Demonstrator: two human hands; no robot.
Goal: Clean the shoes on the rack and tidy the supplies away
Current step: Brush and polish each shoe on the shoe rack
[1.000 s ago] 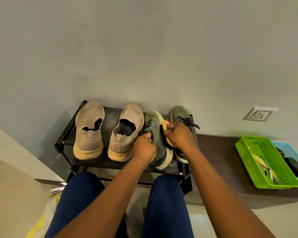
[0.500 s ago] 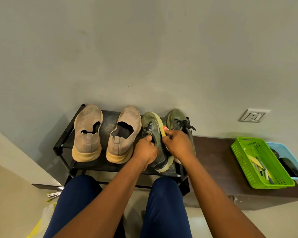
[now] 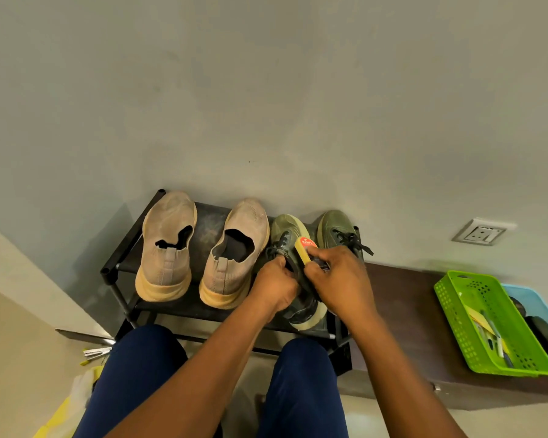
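Meanwhile, on the black metal rack (image 3: 121,263), the left hand (image 3: 274,287) grips a tilted olive-green laced sneaker (image 3: 293,273); the right hand (image 3: 339,279) pinches a yellow shoe brush (image 3: 304,251) against its upturned side.

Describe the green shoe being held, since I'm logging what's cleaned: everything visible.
The held green shoe is an olive lace-up with dark laces and a pale yellowish sole, tipped onto its side on the black rack, toe toward the wall. The left hand grips its collar; the right hand presses a yellow brush with a red label against its sole edge. Its mate stands upright beside it.
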